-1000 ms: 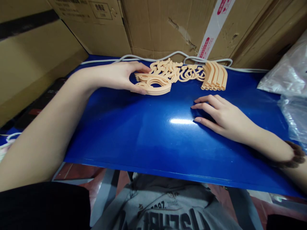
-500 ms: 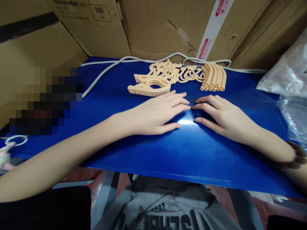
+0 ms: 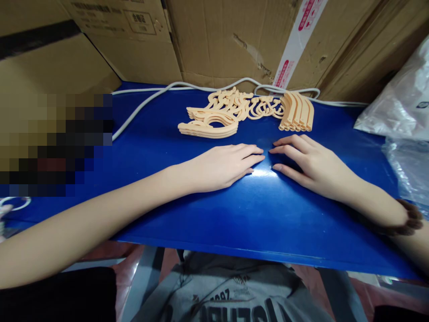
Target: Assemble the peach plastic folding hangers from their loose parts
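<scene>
My left hand point(image 3: 224, 167) lies flat on the blue tabletop point(image 3: 214, 219), fingers stretched out to the right and nothing in them. Opposite it, my right hand point(image 3: 308, 163) rests with its fingers apart and pointing left, also holding nothing. A narrow gap separates the two hands. Just beyond the left hand sits a stack of curved cream plastic pieces point(image 3: 208, 129). Behind that stack is a heap of cream hook-shaped pieces point(image 3: 231, 103), with more loose hooks point(image 3: 264, 107) beside it. Several curved cream arm-like pieces point(image 3: 296, 112) stand bundled beyond my right hand.
A white cable point(image 3: 177, 84) runs along the back of the table. Cardboard boxes point(image 3: 214, 44) form a wall behind it. Clear plastic bags point(image 3: 398, 107) lie at the right. A pixelated patch covers the left side, with a white ring point(image 3: 16, 205) below it.
My left hand has drawn slightly back from the stack of cream pieces, and its fingers have come closer together. The right hand stays almost in place. The view has shifted slightly.
</scene>
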`<move>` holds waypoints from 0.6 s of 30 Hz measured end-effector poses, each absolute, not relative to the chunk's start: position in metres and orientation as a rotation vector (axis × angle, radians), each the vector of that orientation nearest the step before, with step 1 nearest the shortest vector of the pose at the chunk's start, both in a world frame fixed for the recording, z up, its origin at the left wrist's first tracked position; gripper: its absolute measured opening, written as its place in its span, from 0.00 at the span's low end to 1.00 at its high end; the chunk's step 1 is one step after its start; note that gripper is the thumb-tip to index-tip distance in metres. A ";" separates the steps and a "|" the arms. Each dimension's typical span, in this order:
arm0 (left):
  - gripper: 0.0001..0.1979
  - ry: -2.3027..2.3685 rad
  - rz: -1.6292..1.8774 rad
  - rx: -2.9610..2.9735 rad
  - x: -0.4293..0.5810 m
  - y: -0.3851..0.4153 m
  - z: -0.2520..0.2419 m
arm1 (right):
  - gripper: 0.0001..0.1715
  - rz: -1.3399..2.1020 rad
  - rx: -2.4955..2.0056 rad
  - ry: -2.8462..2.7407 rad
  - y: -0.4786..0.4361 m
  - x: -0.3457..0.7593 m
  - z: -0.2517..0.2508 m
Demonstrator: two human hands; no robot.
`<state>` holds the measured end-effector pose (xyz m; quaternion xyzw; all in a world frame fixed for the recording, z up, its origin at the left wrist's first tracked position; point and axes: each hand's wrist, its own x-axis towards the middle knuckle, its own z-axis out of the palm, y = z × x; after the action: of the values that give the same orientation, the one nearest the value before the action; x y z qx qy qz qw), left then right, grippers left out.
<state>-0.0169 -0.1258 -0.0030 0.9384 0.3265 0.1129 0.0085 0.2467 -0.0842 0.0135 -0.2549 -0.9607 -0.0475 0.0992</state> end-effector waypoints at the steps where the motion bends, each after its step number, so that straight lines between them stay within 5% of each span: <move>1: 0.22 1.019 0.358 2.937 -0.017 -0.125 -0.003 | 0.21 -0.140 -0.749 -2.842 -0.084 0.246 0.013; 18: 0.22 1.016 0.360 2.966 -0.016 -0.126 -0.004 | 0.18 -0.079 -0.846 -2.757 -0.078 0.246 0.020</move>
<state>-0.0163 -0.1255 -0.0038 0.9398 0.3221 0.1142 -0.0070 0.2459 -0.0784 0.0198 -0.2907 -0.9478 -0.0272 0.1281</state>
